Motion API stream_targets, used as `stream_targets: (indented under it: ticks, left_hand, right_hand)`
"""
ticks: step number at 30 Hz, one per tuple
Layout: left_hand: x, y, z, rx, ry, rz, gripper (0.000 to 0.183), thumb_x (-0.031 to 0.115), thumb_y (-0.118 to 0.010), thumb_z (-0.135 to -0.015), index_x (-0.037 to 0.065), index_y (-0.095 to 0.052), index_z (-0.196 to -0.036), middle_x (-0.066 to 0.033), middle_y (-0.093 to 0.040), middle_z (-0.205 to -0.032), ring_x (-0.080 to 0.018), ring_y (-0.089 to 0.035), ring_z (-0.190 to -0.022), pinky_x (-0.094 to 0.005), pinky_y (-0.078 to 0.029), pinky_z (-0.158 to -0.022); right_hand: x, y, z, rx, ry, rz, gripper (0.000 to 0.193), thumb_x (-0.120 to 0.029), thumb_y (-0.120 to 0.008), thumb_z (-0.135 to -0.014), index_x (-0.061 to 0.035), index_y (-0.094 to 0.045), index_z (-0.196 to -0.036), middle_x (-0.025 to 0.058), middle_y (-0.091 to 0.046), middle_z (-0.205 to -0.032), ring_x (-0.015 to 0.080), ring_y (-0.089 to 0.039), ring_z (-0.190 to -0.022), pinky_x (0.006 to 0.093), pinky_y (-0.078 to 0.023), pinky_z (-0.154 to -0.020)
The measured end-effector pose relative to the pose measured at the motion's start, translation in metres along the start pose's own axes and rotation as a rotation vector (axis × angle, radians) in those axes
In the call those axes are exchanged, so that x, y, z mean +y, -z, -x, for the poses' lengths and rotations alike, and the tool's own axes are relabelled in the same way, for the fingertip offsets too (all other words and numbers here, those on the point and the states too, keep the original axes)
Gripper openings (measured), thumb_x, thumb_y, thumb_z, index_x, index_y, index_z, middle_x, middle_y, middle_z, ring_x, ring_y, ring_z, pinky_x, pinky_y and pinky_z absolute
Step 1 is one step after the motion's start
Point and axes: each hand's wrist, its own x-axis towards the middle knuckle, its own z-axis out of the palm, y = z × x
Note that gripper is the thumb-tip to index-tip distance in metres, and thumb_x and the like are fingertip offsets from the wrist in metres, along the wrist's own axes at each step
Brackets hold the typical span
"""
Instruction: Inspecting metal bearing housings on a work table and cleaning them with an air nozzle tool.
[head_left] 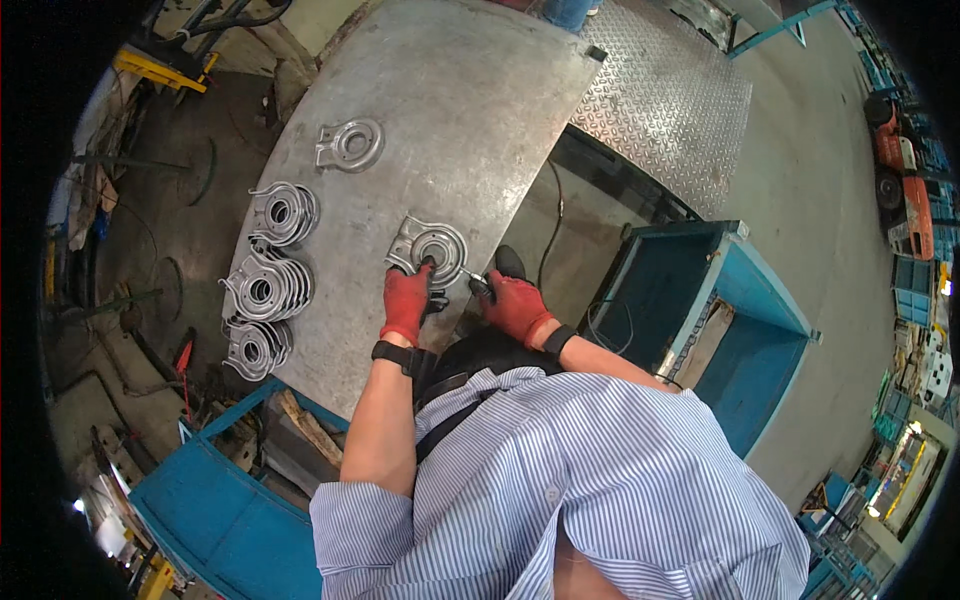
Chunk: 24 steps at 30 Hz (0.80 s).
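Note:
A ring-shaped metal part with a flat tab (459, 244) lies near the right edge of the metal table, in front of me. My left hand (405, 300), in a red and black glove, is closed on the near left side of this part, with fingers over its ring. In my right hand (515, 305), also gloved, is a slim pen-like tool (474, 276); its tip points at the ring's right rim. The glove hides most of the tool, so its exact kind does not show.
Along the table's (440, 100) left edge stand stacks of similar ring parts (264, 286). One more ring part (352, 146) lies farther back. Blue metal bins (750, 350) flank me on both sides. Beyond the table is a tread-plate sheet (660, 100); an orange forklift (915, 215) is far right.

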Motion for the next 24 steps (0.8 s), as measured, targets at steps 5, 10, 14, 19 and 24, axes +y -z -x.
stream_targets:
  ticks: [5, 10, 14, 19, 24]
  left_hand:
    - [-0.015, -0.005, -0.005, 0.042, -0.053, -0.024, 0.029, 0.023, -0.068, -0.078, -0.005, -0.063, -0.084, -0.0113, -0.063, -0.070, -0.0184, -0.061, -0.052, -0.0326, -0.048, -0.045]
    - [-0.013, -0.006, -0.007, -0.011, -0.023, 0.101, 0.027, 0.022, -0.067, -0.079, -0.004, -0.063, -0.084, -0.0100, -0.063, -0.070, -0.0186, -0.060, -0.051, -0.0322, -0.049, -0.043]
    - [-0.019, -0.006, -0.008, 0.021, -0.031, -0.012, 0.026, 0.021, -0.066, -0.080, -0.004, -0.062, -0.085, -0.0101, -0.062, -0.070, -0.0191, -0.060, -0.050, -0.0324, -0.050, -0.042]
    - [-0.017, -0.005, -0.006, 0.014, 0.035, 0.102, 0.030, 0.022, -0.068, -0.078, -0.006, -0.061, -0.087, -0.0110, -0.063, -0.071, -0.0186, -0.061, -0.053, -0.0318, -0.049, -0.044]
    - [0.032, 0.004, 0.009, -0.093, 0.128, 0.045, 0.042, 0.028, -0.069, -0.074, -0.007, -0.059, -0.095, -0.0195, -0.063, -0.089, -0.0308, -0.061, -0.080, -0.0368, -0.048, -0.066]
  right_hand:
    - [-0.007, 0.003, 0.002, 0.000, -0.005, 0.050, 0.028, -0.028, -0.058, -0.079, -0.0040, -0.051, -0.092, 0.0209, -0.061, -0.078, 0.0372, -0.060, -0.076, 0.0469, -0.046, -0.066]
    - [-0.004, 0.008, -0.001, -0.046, 0.003, 0.034, 0.027, -0.028, -0.058, -0.079, -0.0039, -0.051, -0.090, 0.0201, -0.061, -0.078, 0.0376, -0.060, -0.075, 0.0470, -0.046, -0.065]
    - [-0.007, 0.004, 0.000, -0.008, -0.030, 0.018, 0.027, -0.027, -0.058, -0.079, -0.0037, -0.051, -0.091, 0.0205, -0.061, -0.078, 0.0379, -0.060, -0.076, 0.0474, -0.046, -0.066]
    - [-0.009, 0.006, 0.001, 0.016, -0.006, 0.004, 0.029, -0.027, -0.058, -0.079, -0.0033, -0.051, -0.093, 0.0205, -0.061, -0.078, 0.0385, -0.059, -0.077, 0.0478, -0.045, -0.067]
    - [-0.002, 0.005, 0.000, 0.001, -0.033, 0.001, 0.032, -0.030, -0.058, -0.079, -0.0027, -0.052, -0.095, 0.0214, -0.062, -0.078, 0.0387, -0.060, -0.077, 0.0475, -0.046, -0.066]
